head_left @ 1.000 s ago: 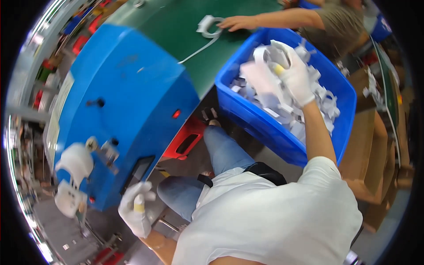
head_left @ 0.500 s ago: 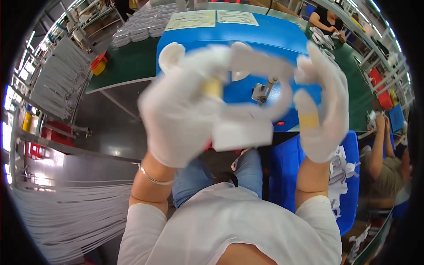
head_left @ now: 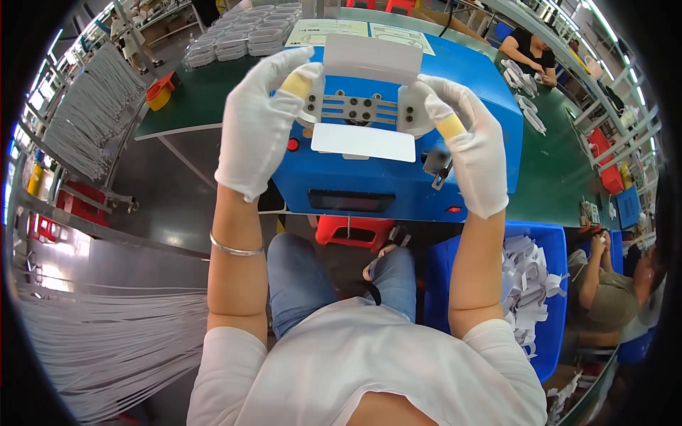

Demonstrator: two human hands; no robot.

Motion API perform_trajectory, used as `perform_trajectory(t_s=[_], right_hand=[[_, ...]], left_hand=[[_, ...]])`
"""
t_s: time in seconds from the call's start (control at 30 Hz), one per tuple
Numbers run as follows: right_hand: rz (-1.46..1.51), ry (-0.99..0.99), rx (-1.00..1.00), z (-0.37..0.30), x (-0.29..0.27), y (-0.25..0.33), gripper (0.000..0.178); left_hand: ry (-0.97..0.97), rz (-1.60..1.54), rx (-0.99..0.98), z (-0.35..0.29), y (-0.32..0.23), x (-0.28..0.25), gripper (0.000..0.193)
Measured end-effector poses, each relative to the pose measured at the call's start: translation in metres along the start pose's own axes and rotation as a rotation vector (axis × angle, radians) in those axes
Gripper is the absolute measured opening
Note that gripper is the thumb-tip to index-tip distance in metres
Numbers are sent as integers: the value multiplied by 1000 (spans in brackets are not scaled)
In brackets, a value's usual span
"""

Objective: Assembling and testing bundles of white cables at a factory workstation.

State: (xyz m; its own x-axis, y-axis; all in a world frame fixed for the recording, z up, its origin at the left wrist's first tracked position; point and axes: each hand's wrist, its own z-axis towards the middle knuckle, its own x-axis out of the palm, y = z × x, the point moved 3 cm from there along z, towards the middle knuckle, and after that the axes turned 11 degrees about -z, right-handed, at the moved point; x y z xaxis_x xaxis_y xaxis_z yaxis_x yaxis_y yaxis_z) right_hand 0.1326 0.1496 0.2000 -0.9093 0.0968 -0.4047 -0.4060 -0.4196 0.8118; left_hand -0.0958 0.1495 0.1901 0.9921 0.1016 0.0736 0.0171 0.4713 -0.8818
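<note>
A white loop-shaped band (head_left: 372, 58), wide at its far panel, sits around a metal fixture (head_left: 355, 108) on the front of a blue machine (head_left: 298, 174). Its near flap (head_left: 364, 143) lies below the fixture's slotted bars. My left hand (head_left: 259, 117), in a white glove with yellow wrap on the thumb, is closed on the band's left end. At the opposite end, my right hand (head_left: 470, 145), gloved and wrapped alike, pinches the band between thumb and fingers. My fingertips partly hide both ends.
A blue bin (head_left: 559, 302) of white pieces stands by my right forearm. Bundles of white strips (head_left: 121, 341) hang at lower left. Stacked clear trays (head_left: 241, 34) and a yellow-orange tape dispenser (head_left: 160, 92) lie on the green table (head_left: 206, 96). Co-workers sit at right.
Both hands have moved forward, away from my body, and the band has gone from in front of the machine to around its fixture. Both hands keep their hold.
</note>
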Motion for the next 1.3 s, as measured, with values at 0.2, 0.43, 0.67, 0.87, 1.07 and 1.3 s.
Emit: perform_trajectory(t_s=[0.2,0.43,0.67,0.87,1.07,1.3], right_hand=[[-3,63,-198,12,-7,-13,43],[-144,84,-161,36,14,33,22],[-411,-166,-381,18,-2,23,25],[-247,-354,-347,-50,-4,10,29],[-8,-103,-358,-70,-4,-8,27],[-110,107,-335,-84,25,0,23]], left_hand=[[-296,-25,140,-48,25,4,34],[-27,-641,-318,-70,46,31,29],[105,-478,-468,-67,50,30,22],[-927,1043,513,-142,-34,-140,25],[-1653,1252,564,-223,-118,-260,44],[-1573,1708,763,-249,-204,-247,49]])
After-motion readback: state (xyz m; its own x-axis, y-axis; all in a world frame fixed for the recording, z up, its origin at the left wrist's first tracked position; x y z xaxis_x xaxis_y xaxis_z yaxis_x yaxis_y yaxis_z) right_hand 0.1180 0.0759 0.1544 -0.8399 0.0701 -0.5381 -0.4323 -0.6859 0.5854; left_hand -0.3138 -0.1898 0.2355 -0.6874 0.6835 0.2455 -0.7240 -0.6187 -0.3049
